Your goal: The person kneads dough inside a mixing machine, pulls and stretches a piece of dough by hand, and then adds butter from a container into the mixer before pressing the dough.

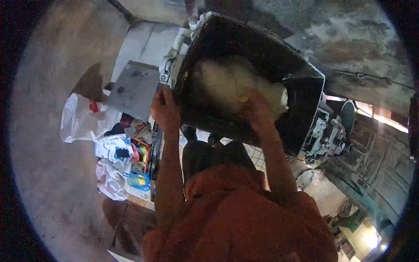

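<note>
A large dark open bin (pixel 235 32) with a pale metal rim stands in front of me. Inside lies a pale, lumpy mass (pixel 222 78), blurred, that looks like dough. My right hand (pixel 257 109) reaches into the bin at the near side of the mass; its fingers are bent around a small yellowish thing too blurred to make out. My left hand (pixel 166 109) is at the bin's left edge, just below a white metal bracket (pixel 165 67), with thumb and fingers closed together at the edge.
Left of the bin are a grey board (pixel 133 89), a white plastic bag (pixel 80 118) and a box of coloured packets (pixel 142 155). Machine parts (pixel 327 135) are attached at the bin's right side. A round metal container (pixel 304 179) stands on the floor.
</note>
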{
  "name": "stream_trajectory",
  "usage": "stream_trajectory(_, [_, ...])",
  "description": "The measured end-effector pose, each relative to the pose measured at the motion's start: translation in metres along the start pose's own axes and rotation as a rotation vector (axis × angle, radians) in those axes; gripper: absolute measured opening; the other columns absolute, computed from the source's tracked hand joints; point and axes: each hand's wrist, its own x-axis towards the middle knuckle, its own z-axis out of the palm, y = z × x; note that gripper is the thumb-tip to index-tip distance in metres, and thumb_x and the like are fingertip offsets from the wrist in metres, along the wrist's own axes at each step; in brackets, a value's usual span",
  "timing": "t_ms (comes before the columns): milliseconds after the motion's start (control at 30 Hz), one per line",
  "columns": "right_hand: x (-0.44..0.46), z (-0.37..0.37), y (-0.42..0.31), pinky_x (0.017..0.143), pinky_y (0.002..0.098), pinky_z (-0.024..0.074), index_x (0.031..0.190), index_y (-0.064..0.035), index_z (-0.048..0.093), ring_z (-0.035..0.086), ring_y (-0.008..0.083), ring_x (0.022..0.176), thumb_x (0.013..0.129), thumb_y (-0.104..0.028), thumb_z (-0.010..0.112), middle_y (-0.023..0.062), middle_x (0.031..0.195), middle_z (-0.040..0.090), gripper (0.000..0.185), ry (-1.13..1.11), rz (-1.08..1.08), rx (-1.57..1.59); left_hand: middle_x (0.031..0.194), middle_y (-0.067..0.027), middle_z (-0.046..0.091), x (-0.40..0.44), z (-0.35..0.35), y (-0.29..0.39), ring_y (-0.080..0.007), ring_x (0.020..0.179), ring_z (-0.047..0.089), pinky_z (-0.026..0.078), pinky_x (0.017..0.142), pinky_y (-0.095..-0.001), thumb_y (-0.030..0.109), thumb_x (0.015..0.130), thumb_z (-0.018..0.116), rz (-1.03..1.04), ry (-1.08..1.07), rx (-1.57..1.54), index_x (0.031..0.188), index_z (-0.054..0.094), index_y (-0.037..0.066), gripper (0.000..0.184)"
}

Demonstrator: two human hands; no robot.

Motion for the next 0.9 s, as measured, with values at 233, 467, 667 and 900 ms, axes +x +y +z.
stream_trajectory(233, [-0.051, -0.062, -0.048, 0.088, 0.0350, 0.0506, 0.126, -0.0029, 0.053, 0.059, 0.0234, 0.103, 0.086, 0.003, 0.061, 0.0087, 0.115, 0.059, 0.041, 0.255, -0.343, -0.827, 0.084, -0.0147, 0.068, -0.004, 0.001, 0.003, -0.0251, 0.075, 0.063, 0.047, 0.070, -0.0382, 0.034, 0.093, 0.058, -0.073, -0.004, -0.061, 0.096, 0.066, 0.000, 0.036])
stream_trajectory(467, [-0.031, -0.052, -0.051, 0.092, 0.0378, 0.0479, 0.127, -0.0030, 0.055, 0.057, 0.0234, 0.110, 0.089, -0.015, 0.063, 0.0116, 0.120, 0.060, 0.041, 0.186, -0.254, -0.689, 0.079, -0.0116, 0.066, -0.007, 0.005, 0.009, -0.0197, 0.072, 0.060, 0.047, 0.069, -0.0338, 0.031, 0.093, 0.059, 0.022, 0.111, 0.062, 0.097, 0.066, -0.002, 0.034])
stream_trajectory(667, [0.040, -0.008, -0.008, 0.100, 0.0456, 0.0422, 0.129, -0.0019, 0.052, 0.053, 0.0340, 0.118, 0.093, -0.034, 0.056, 0.0221, 0.130, 0.052, 0.049, 0.069, -0.468, -1.515, 0.077, -0.0130, 0.067, -0.009, -0.001, 0.032, -0.0210, 0.069, 0.063, 0.048, 0.068, -0.0341, 0.028, 0.093, 0.060, -0.077, 0.052, -0.003, 0.097, 0.067, -0.001, 0.030])
stream_trajectory(900, [0.041, 0.050, 0.039, 0.095, 0.0465, 0.0429, 0.119, 0.0025, 0.058, 0.058, 0.0398, 0.106, 0.094, -0.044, 0.049, 0.0249, 0.117, 0.060, 0.054, -0.064, -0.622, -1.865, 0.081, -0.0149, 0.068, -0.007, 0.001, 0.018, -0.0257, 0.072, 0.065, 0.048, 0.068, -0.0382, 0.031, 0.093, 0.059, -0.125, 0.047, 0.174, 0.094, 0.068, 0.000, 0.032])
